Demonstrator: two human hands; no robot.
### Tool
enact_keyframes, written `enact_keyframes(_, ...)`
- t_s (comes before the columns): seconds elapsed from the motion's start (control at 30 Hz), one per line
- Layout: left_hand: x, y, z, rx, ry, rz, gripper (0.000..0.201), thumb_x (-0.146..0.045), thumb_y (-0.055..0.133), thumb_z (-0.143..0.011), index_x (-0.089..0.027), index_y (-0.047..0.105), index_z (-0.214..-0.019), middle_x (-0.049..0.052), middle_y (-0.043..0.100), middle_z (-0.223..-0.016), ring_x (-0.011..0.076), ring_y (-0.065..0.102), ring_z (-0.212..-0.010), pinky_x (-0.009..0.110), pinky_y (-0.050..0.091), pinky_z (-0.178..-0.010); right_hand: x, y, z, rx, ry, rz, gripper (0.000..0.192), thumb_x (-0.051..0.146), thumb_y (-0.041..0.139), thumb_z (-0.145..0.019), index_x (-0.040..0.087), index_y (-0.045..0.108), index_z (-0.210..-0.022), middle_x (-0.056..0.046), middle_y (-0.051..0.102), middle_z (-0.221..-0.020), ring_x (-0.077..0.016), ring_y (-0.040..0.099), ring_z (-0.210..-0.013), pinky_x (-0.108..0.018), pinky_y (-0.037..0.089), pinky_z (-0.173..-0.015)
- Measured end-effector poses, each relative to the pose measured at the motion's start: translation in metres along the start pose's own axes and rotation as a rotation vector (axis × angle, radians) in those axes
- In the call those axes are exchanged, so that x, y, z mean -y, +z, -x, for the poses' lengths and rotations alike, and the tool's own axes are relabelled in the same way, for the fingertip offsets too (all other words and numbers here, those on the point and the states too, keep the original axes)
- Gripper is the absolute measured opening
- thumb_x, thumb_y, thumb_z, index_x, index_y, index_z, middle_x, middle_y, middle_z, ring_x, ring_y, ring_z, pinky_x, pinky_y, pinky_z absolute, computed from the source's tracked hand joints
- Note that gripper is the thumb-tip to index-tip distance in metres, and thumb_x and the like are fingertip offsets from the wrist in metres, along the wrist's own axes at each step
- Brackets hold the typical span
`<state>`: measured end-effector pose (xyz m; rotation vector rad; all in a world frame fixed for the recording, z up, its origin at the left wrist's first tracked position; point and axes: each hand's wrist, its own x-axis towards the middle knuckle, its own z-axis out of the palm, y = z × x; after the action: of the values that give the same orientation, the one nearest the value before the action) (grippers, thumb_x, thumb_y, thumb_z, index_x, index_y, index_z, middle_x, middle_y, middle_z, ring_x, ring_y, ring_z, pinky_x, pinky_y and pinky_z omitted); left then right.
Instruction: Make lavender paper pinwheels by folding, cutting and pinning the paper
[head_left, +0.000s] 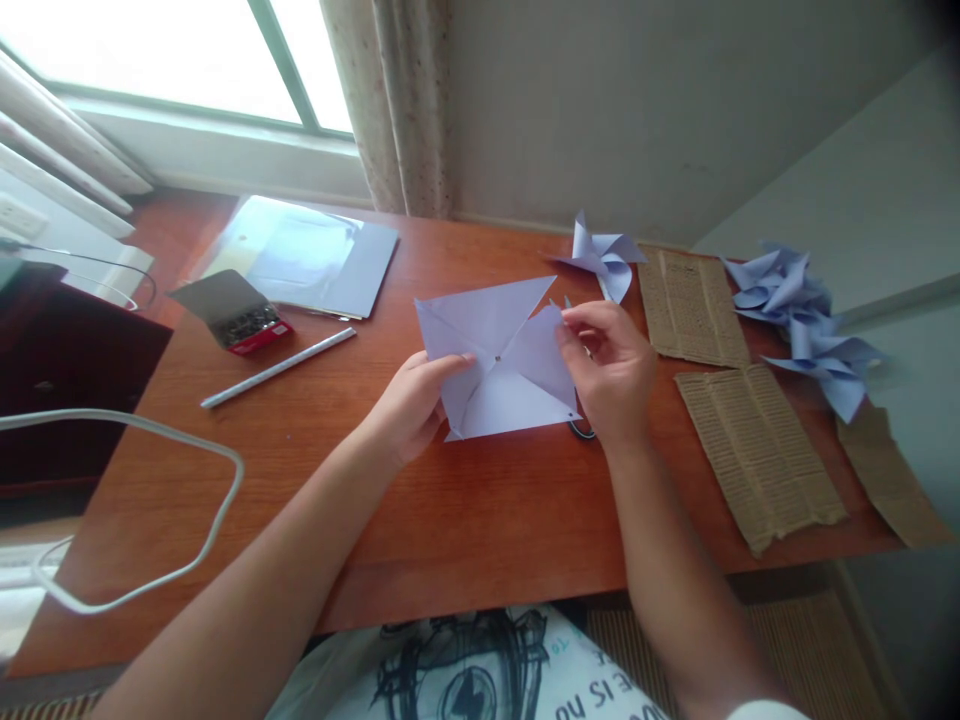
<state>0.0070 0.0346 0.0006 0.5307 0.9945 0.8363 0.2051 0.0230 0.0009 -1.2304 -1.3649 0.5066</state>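
A square sheet of pale paper, cut in from its corners towards the middle, is held up over the table. At its centre shows a small dark dot or hole. My left hand grips the left edge, thumb on top and fingers underneath. The thumb and forefinger of my right hand pinch a corner flap at the upper right. Beneath the sheet, a pair of scissors is mostly hidden; part of a handle and the tips peek out.
Folded paper pinwheels lie at the far right, with another pinwheel behind my right hand. Corrugated cardboard pieces lie on the right. Leftward are a rolled paper stick, an open box of small metal pieces, a folder and a white cable.
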Motion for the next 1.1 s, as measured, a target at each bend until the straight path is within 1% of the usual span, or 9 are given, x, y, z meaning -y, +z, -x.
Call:
enact_keyframes(0.07, 0.000, 0.000, 0.000, -0.004, -0.001, 0.013, 0.026, -0.020, 0.077, -0.073, -0.010, 0.076, -0.097, 0.008, 0.079, -0.082, 0.0196, 0.071, -0.065, 0.026, 0.056, -0.060, 0.004, 0.000, 0.002, 0.054, -0.131, 0.069, 0.014, 0.022, 0.070, -0.091, 0.034, 0.076, -0.095, -0.001, 0.066, -0.093, -0.0187, 0.062, -0.085, -0.036, 0.052, -0.075)
enact_keyframes(0.17, -0.001, 0.001, -0.001, -0.008, -0.016, 0.019, 0.024, -0.019, 0.076, -0.074, -0.008, 0.076, -0.095, 0.008, 0.078, -0.079, 0.0178, 0.069, -0.061, 0.025, 0.055, -0.058, 0.004, 0.000, 0.004, 0.147, -0.283, 0.190, 0.022, 0.016, 0.070, -0.090, 0.035, 0.078, -0.097, -0.002, 0.066, -0.092, -0.0201, 0.062, -0.088, -0.037, 0.052, -0.075)
enact_keyframes(0.27, -0.001, 0.001, -0.001, -0.012, -0.023, 0.023, 0.025, -0.019, 0.074, -0.075, -0.008, 0.076, -0.097, 0.008, 0.077, -0.078, 0.0178, 0.068, -0.059, 0.026, 0.056, -0.058, 0.000, 0.002, 0.004, 0.217, -0.403, 0.286, 0.023, 0.012, 0.069, -0.090, 0.032, 0.079, -0.095, -0.003, 0.069, -0.091, -0.0207, 0.060, -0.089, -0.036, 0.053, -0.072)
enact_keyframes(0.33, -0.001, 0.001, -0.001, -0.012, -0.026, 0.031, 0.025, -0.018, 0.072, -0.076, -0.008, 0.075, -0.099, 0.008, 0.077, -0.078, 0.0183, 0.068, -0.060, 0.027, 0.057, -0.059, -0.003, 0.003, 0.003, 0.242, -0.453, 0.316, 0.024, 0.009, 0.068, -0.089, 0.030, 0.079, -0.094, -0.004, 0.070, -0.090, -0.0208, 0.059, -0.089, -0.035, 0.054, -0.071)
enact_keyframes(0.53, -0.001, 0.001, -0.001, -0.028, -0.042, 0.051, 0.019, -0.015, 0.069, -0.079, -0.009, 0.075, -0.096, 0.007, 0.075, -0.074, 0.0180, 0.068, -0.060, 0.026, 0.057, -0.056, -0.005, 0.002, 0.002, 0.245, -0.481, 0.365, 0.024, 0.008, 0.067, -0.090, 0.029, 0.079, -0.094, -0.005, 0.070, -0.090, -0.0217, 0.059, -0.089, -0.036, 0.055, -0.069)
enact_keyframes(0.73, -0.002, -0.001, -0.002, -0.022, -0.044, 0.058, 0.018, -0.016, 0.070, -0.078, -0.010, 0.075, -0.094, 0.006, 0.074, -0.073, 0.0184, 0.069, -0.060, 0.025, 0.056, -0.053, -0.005, 0.000, 0.002, 0.246, -0.474, 0.360, 0.025, 0.007, 0.068, -0.089, 0.029, 0.078, -0.094, -0.005, 0.071, -0.091, -0.0216, 0.059, -0.090, -0.036, 0.055, -0.070)
enact_keyframes(1.1, -0.002, 0.001, -0.002, -0.033, -0.038, 0.058, 0.025, -0.018, 0.074, -0.072, -0.009, 0.074, -0.095, 0.008, 0.074, -0.075, 0.0190, 0.069, -0.062, 0.025, 0.055, -0.055, -0.005, 0.000, 0.001, 0.250, -0.472, 0.375, 0.024, 0.009, 0.067, -0.090, 0.029, 0.078, -0.093, -0.005, 0.071, -0.090, -0.0221, 0.059, -0.090, -0.036, 0.054, -0.068)
